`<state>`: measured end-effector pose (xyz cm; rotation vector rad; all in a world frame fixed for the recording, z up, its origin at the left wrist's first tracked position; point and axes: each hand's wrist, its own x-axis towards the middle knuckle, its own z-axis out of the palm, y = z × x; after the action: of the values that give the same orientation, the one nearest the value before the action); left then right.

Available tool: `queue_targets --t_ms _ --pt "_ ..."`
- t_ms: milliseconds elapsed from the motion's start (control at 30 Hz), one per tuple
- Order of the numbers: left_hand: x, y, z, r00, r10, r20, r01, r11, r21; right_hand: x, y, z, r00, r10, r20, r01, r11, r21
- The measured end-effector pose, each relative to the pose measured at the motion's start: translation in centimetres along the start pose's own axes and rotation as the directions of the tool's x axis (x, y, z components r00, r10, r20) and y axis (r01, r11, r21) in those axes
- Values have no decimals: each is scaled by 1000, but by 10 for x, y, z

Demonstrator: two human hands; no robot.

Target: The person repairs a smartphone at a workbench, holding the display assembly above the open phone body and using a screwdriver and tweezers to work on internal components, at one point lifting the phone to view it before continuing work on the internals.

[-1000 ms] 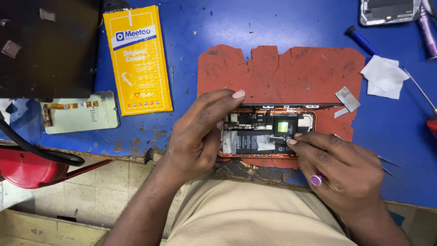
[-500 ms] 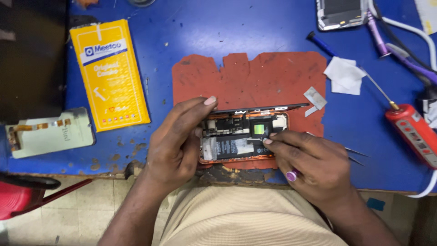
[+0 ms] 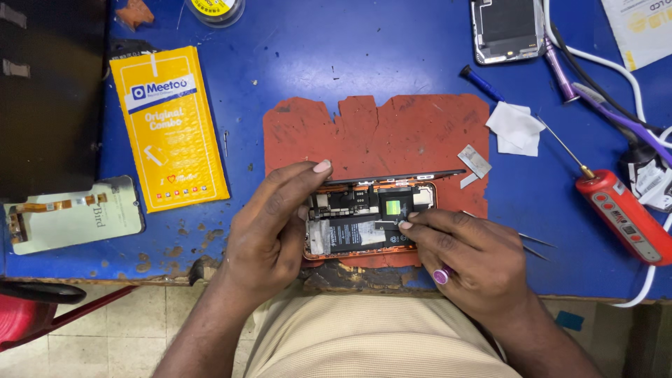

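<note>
An opened phone (image 3: 364, 220) with an orange frame lies on a red work mat (image 3: 378, 133) at the blue table's near edge. Its battery and circuit board are exposed, and its dark screen panel is tilted up along the far side. My left hand (image 3: 273, 224) grips the phone's left end, fingers curled over the raised screen edge. My right hand (image 3: 469, 262), wearing a purple ring, holds thin metal tweezers (image 3: 535, 245) and presses a fingertip on a connector beside a small green patch inside the phone.
A yellow padded packet (image 3: 168, 126) and a spare screen panel (image 3: 73, 220) lie left. A red-handled screwdriver (image 3: 619, 210), white tissue (image 3: 514, 129), two small metal plates (image 3: 476, 162), another opened phone (image 3: 505, 28) and cables (image 3: 616, 105) sit right. A black box (image 3: 49, 91) is far left.
The view has shifted, so everything sits lower and further left in frame. Both hands stay on the phone, with my right fingertip still at the connector.
</note>
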<state>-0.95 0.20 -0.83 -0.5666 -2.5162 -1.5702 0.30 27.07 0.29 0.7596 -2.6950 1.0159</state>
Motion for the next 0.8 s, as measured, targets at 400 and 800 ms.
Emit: queue_targets --t_ms 400,800 --pt "1 2 -5 999 -16 40 18 999 -46 0 -7 2 999 34 -18 -35 996 -78" --pt "0 0 -7 998 26 63 -21 996 -90 -4 -12 2 995 101 4 -100 989 -111"
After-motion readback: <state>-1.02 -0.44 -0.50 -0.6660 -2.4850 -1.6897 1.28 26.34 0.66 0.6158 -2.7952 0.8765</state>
